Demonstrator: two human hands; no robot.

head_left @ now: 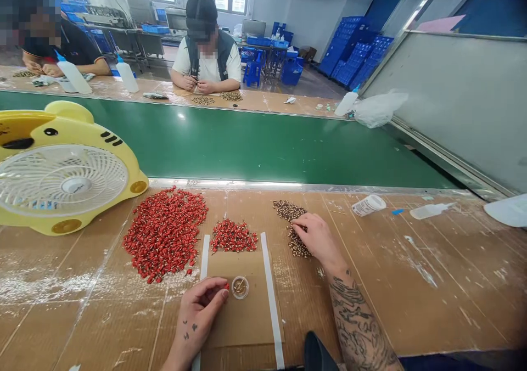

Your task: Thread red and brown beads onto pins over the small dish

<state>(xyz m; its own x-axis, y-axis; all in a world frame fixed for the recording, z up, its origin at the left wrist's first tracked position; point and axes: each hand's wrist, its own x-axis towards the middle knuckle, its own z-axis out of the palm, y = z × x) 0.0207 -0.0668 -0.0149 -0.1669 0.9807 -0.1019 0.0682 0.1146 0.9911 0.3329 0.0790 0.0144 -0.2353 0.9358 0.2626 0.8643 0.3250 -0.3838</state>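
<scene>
- On the bench in the head view, the landmark is the small round dish (240, 287). It sits on a brown cardboard sheet (247, 319) with something thin resting in it.
- Left hand (197, 313): just left of the dish, thumb and fingertips pinched on a small red piece (225, 287) held right next to the rim.
- Right hand (317, 239): beyond the dish and to its right, palm down, fingers curled into the brown pile (287, 209). Can't tell if it has actually picked anything up.
- Small red pile (233, 236): straight beyond the dish, at the far edge of the sheet.
- Big red pile (164, 231): beyond-left of the dish, off the sheet.
- White strips (269, 288): one on each side of the dish, running along the sheet's edges.
- Yellow fan (61, 179): far left of the dish, tilted face up.
- Capped white bottle (369, 204) and squeeze bottle (430, 211): well right of the dish, both lying down.
- Green belt (247, 146): beyond the piles. Two other people sit at its far side, hands on their own small parts.
</scene>
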